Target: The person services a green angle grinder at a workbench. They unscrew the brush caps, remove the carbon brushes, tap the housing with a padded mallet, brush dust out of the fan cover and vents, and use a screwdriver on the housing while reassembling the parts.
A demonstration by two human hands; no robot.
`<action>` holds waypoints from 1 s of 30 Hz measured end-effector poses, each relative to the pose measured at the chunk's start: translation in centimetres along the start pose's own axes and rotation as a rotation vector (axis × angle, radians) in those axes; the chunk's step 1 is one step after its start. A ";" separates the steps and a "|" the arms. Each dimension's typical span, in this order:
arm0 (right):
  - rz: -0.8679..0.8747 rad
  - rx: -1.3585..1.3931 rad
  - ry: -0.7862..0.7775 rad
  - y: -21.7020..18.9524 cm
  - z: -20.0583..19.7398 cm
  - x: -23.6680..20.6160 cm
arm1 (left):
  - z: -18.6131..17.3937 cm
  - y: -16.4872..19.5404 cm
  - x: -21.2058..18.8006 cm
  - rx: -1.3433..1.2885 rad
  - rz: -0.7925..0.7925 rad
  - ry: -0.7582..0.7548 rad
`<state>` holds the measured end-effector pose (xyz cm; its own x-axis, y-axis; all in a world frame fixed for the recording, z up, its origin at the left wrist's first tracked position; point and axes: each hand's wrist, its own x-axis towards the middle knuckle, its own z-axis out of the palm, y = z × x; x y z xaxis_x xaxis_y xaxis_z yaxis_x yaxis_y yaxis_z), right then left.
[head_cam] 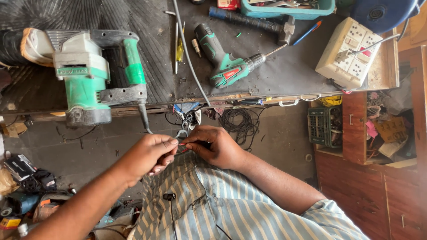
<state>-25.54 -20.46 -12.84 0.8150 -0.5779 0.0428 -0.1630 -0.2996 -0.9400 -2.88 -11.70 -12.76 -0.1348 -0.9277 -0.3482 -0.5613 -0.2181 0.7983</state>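
Thin red wire (181, 144) gets pinched between both hands just below the tabletop (275, 73) edge — left hand (149, 153) clenched on it, right hand (213, 146) grasping the other end. Best kept taut, fingertips close together.

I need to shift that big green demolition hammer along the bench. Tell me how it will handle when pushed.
The green demolition hammer looks heavy: a bulky body with a thick metal nose. It lies flat on its side, so it probably won't roll or tip. The ribbed black mat under it would likely grip, so expect dragging rather than sliding.
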 end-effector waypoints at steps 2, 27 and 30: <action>0.005 0.031 -0.003 -0.1 0.1 0.2 | -0.2 -0.2 -0.3 -0.130 -0.259 -0.102; 0.368 0.414 0.024 -2.0 7.2 3.9 | -8.6 -4.2 -4.0 0.555 0.790 0.379; 0.354 0.388 0.052 -2.5 8.4 3.9 | -9.7 -5.0 -3.9 0.596 0.875 0.308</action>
<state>-17.25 -15.56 -13.19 0.7172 -0.6326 -0.2922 -0.1970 0.2182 -0.9558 8.35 -9.93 -10.67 -0.5153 -0.7439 0.4256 -0.6863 0.6556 0.3150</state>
